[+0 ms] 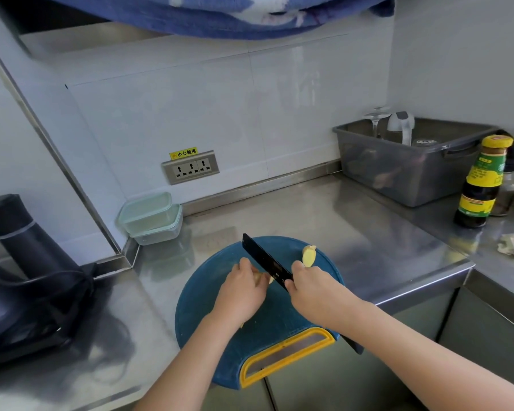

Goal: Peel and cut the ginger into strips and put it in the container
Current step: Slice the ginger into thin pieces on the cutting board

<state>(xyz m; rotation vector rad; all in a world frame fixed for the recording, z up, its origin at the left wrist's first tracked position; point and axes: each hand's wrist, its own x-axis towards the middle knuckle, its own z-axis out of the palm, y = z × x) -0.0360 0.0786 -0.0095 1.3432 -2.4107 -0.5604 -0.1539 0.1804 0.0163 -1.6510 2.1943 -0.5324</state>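
The left hand (244,289) curls its fingers down over a piece of ginger (261,280) and holds it on the board. Most of this ginger hides under the hand. The right hand (306,287) grips the handle of a black knife (264,256). The blade points away toward the wall, and it sits right next to the left fingers, touching the ginger. A second ginger chunk (309,256) lies just past the right hand. All of this is on a round blue cutting board (279,318) with a yellow handle. The board lies on a shiny metal counter (353,232). Two see-through containers (152,218) sit stacked in the corner by the wall, well apart from the board. A gray tub (413,176) and a dark sauce bottle (481,185) stand far to the right.
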